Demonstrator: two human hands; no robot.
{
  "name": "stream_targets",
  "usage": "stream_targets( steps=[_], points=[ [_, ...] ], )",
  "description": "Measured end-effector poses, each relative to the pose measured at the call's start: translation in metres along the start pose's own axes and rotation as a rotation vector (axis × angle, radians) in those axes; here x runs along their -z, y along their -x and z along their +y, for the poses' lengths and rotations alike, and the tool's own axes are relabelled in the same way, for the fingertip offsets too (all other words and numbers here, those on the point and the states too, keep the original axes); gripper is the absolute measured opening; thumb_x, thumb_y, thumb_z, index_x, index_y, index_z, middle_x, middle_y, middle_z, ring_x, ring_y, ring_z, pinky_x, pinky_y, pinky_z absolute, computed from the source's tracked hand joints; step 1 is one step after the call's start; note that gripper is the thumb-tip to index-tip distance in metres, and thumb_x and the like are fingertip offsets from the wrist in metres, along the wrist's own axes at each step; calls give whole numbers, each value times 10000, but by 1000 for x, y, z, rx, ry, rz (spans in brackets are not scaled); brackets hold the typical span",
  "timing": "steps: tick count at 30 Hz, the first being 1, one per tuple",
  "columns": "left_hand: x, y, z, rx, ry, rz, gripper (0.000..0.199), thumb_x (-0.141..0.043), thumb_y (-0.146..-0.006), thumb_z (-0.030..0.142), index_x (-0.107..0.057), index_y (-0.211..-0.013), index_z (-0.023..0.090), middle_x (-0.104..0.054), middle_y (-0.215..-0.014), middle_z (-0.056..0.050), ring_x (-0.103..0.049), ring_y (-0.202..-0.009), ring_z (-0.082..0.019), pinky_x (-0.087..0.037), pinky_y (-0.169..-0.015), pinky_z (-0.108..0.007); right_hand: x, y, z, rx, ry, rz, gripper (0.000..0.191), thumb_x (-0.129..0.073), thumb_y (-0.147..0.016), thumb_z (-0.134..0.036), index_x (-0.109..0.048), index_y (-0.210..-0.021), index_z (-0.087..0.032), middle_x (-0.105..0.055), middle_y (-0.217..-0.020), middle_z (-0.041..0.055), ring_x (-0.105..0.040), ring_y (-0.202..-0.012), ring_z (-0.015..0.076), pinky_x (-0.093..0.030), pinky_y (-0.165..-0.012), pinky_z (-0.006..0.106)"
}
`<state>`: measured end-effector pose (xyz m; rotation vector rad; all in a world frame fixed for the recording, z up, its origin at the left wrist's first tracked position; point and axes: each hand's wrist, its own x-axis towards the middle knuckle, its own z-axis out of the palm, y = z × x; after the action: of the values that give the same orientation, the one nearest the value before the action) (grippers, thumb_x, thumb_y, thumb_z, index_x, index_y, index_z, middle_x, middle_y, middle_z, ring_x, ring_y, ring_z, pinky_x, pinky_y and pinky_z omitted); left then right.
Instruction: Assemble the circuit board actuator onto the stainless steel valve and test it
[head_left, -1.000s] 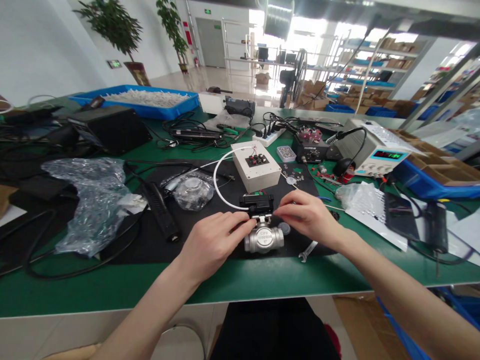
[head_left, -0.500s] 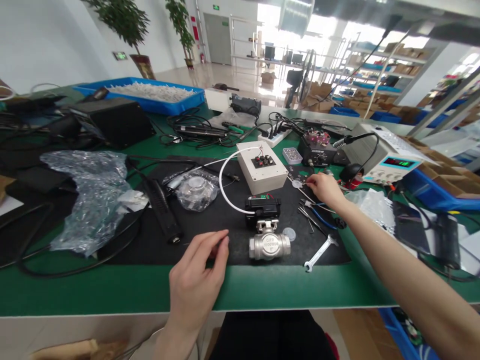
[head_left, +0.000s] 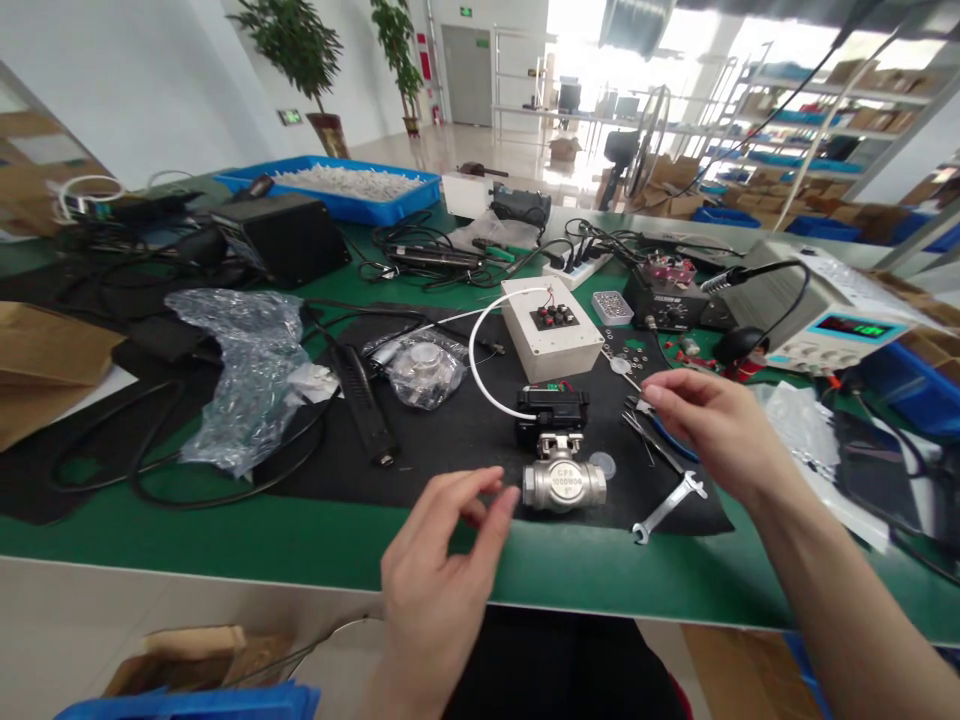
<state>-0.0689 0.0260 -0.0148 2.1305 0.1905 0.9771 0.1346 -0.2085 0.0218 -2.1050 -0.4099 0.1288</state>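
My left hand [head_left: 450, 540] is just left of the steel ball valve [head_left: 564, 484], thumb and fingers apart with nothing between them. The valve carries a black actuator [head_left: 553, 412], from which a white cable curves to a pale box [head_left: 551, 335] with red and black terminals. My right hand [head_left: 701, 415] is above the pliers, thumb and fingertips pinched together; whatever they hold is too small to name. Below it lies an open-end wrench [head_left: 670, 507] on the black mat [head_left: 450, 455]. A small clear disc [head_left: 602, 465] rests behind the valve's right end.
Left on the bench are bubble wrap [head_left: 244, 380], a black handheld tool [head_left: 364, 405] and a bagged round part [head_left: 426, 372]. Behind stand a tub of small parts [head_left: 612, 308], a power strip [head_left: 577, 265] and a power supply [head_left: 832, 310]. Small nuts lie near the tub.
My right hand has drawn back from the small nuts toward me. My left hand's thumb and fingers have spread apart. The camera view has turned left.
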Motion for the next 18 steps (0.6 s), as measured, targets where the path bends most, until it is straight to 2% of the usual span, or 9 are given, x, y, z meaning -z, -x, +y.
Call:
stream_targets(
  steps=[1, 3, 5, 7, 10, 12, 15, 18],
  points=[
    [-5, 3, 11, -18, 58, -27, 215, -793, -946, 201, -729, -1151, 211, -722, -978, 2, -679, -786, -100, -572, -790, -222, -9, 24, -11, -44, -240, -55, 354, -769, -943, -543, -770, -1115, -233, -708, -848, 17, -533, -642, 130, -399, -558, 252],
    [-15, 9, 31, -63, 164, -82, 267, -835, -911, 206, -717, -1150, 203, -734, -1012, -8, -702, -827, -104, -585, -792, -213, -28, 68, -28, -125, -499, -193, 261, -839, -908, -474, -789, -1031, -250, -717, -889, 12, -562, -703, 122, -421, -597, 231],
    [-24, 14, 43, -85, 232, -96, 249, -836, -899, 159, -717, -1114, 196, -748, -1030, -17, -727, -902, -118, -596, -843, -216, -44, 99, -36, -170, -610, -255, 203, -861, -901, -428, -804, -986, -253, -737, -972, 20, -629, -845, 145, -488, -729, 233],
    [-28, 18, 47, -101, 265, -91, 213, -815, -901, 98, -725, -1069, 194, -755, -1005, -12, -735, -921, -120, -596, -862, -217, -55, 117, -38, -223, -662, -263, 193, -861, -905, -424, -807, -980, -255, -736, -970, 15, -633, -872, 143, -493, -765, 225],
    [-27, 22, 45, -122, 250, -99, 208, -796, -907, 68, -739, -1060, 198, -758, -981, -2, -733, -885, -111, -589, -839, -215, -62, 126, -33, -364, -720, -284, 250, -852, -907, -470, -795, -1003, -247, -705, -878, 1, -572, -750, 106, -432, -644, 197],
    [-23, 24, 43, -139, 205, -102, 213, -775, -923, 60, -745, -1080, 200, -768, -1001, -3, -737, -901, -112, -584, -850, -217, -63, 127, -31, -417, -734, -302, 281, -850, -904, -490, -786, -1022, -243, -687, -844, -4, -546, -713, 100, -405, -615, 198],
    [-17, 22, 37, -168, 150, -110, 213, -752, -939, 53, -750, -1081, 212, -775, -1023, 4, -735, -920, -107, -572, -868, -211, -60, 121, -32, -332, -640, -277, 291, -837, -911, -500, -787, -1020, -236, -677, -819, -1, -550, -720, 116, -409, -628, 226],
    [-11, 9, 24, -123, 112, -114, 178, -754, -951, 88, -748, -1062, 227, -764, -1026, 15, -723, -939, -105, -556, -892, -212, -55, 106, -32, -190, -491, -184, 305, -805, -927, -521, -793, -1021, -232, -689, -819, 7, -547, -713, 132, -406, -630, 261]
  ],
)
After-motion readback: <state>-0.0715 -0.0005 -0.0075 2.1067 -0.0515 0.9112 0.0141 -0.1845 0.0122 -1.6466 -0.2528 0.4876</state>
